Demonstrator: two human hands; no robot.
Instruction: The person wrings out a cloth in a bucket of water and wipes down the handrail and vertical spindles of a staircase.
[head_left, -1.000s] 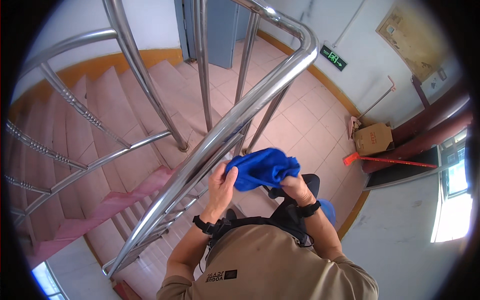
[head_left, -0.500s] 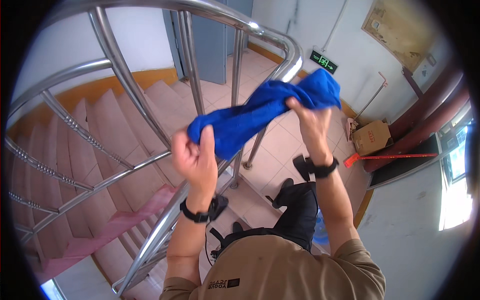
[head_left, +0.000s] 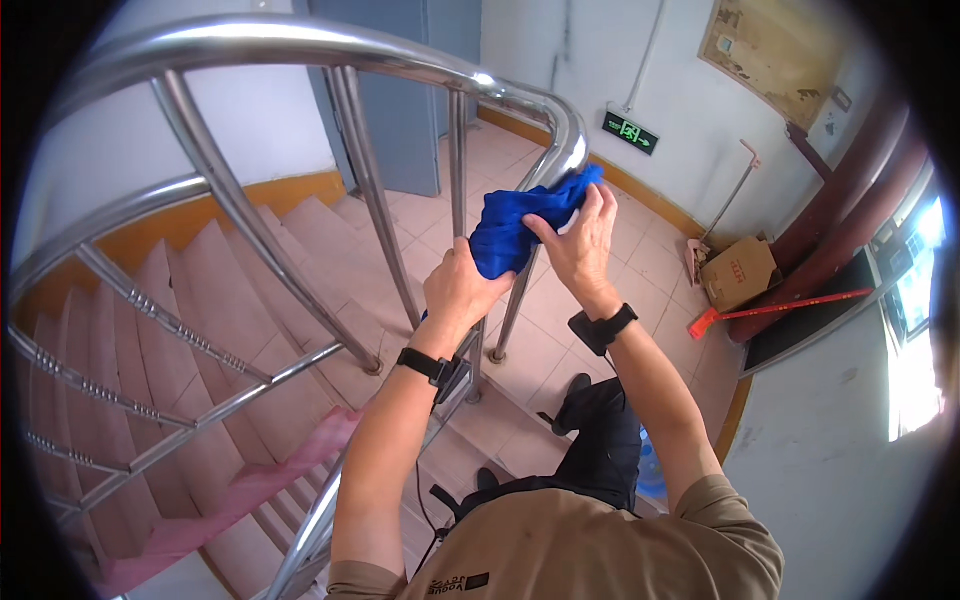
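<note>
A bunched blue cloth point(head_left: 505, 232) lies over the shiny metal handrail point(head_left: 400, 45) just below its bend. My left hand point(head_left: 465, 290) is closed round the cloth's near end, with the thumb on its left side. Farther along, my right hand point(head_left: 580, 240) grips the other end, thumb on top and fingers at the far right side. The cloth hides the stretch of rail under it, and the undersides of both hands are out of sight. Each wrist wears a black strap.
Pink-tiled stairs point(head_left: 200, 340) descend on the left behind metal balusters point(head_left: 375, 200). At the right stand a cardboard box point(head_left: 740, 275), a long-handled dustpan point(head_left: 728, 195), a red bar point(head_left: 790, 308) and dark red pipes point(head_left: 840, 220). A lit green exit sign point(head_left: 630, 131) is on the wall.
The cloth, stretched out between my hands before, is now bunched and brought down onto the handrail. My hands have come closer together, the right one moving left and the left one moving right.
</note>
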